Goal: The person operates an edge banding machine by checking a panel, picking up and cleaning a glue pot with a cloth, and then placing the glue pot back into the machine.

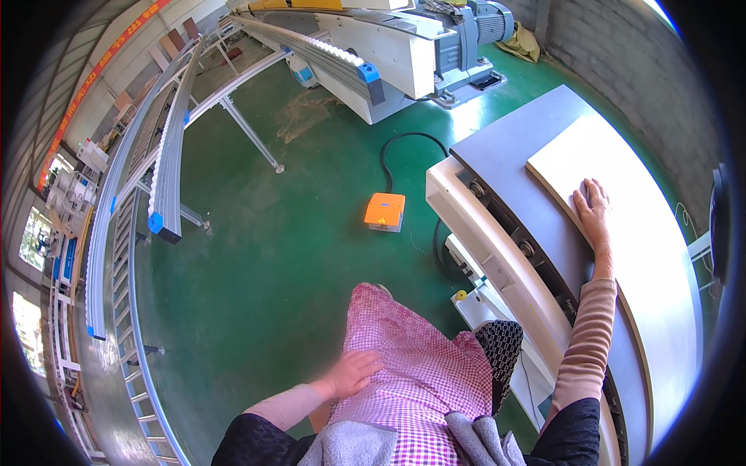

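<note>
My right hand (593, 210) lies with fingers stretched out on a long pale board (639, 272), near its inner edge. The board rests on the dark grey top (505, 144) of a white machine at the right, whose inner side (496, 260) has a dark slot with rollers. My left hand (353, 375) rests open on the pink checked apron (404, 342) over my lap, holding nothing.
An orange foot pedal (385, 210) with a black cable sits on the green floor (287, 233). Roller conveyor rails (167, 179) run along the left. A large machine with a motor (491, 25) stands at the back. A grey wall (622, 70) bounds the right.
</note>
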Motion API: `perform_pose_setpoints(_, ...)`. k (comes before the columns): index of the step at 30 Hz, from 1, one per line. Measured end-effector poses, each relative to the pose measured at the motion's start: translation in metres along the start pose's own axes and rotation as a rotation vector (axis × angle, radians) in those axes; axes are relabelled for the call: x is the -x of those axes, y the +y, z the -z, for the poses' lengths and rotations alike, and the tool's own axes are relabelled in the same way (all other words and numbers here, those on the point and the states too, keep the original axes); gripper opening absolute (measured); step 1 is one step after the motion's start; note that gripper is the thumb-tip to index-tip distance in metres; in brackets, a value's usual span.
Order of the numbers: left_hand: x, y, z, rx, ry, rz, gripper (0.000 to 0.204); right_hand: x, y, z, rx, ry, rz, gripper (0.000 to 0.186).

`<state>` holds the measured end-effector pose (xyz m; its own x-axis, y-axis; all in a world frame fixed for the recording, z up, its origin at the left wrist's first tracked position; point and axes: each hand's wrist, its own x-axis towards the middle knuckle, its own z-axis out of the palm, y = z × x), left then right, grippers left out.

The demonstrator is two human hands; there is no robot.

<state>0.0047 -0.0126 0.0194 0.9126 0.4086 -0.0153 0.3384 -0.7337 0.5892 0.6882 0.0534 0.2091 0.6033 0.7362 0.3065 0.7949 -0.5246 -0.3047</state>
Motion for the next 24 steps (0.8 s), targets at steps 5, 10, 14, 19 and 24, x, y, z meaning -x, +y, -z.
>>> perform_pose_setpoints(5, 0.0, 0.0004, 0.0004, -0.007, -0.002, -0.004, 0.058, 0.0005, -0.0008, 0.0003, -0.006, 0.0, -0.001, 0.061)
perform_pose_setpoints(10, -0.0003, 0.0006, 0.0, -0.003, -0.001, 0.001, 0.058, 0.0005, -0.0016, 0.0011, -0.001, -0.004, -0.007, 0.061)
perform_pose_setpoints(14, 0.0006, -0.0004, -0.0012, -0.004, -0.005, 0.004, 0.058, 0.0001, -0.0012, 0.0004, 0.002, -0.003, -0.009, 0.061)
perform_pose_setpoints(19, 0.0013, -0.0005, -0.0013, -0.004, -0.01, 0.009, 0.059, 0.0004, -0.0028, 0.001, 0.0, -0.01, -0.016, 0.061)
perform_pose_setpoints(24, 0.0014, -0.001, -0.0022, -0.005, -0.007, 0.007, 0.059, -0.0002, 0.0004, 0.0, -0.003, -0.006, -0.003, 0.061)
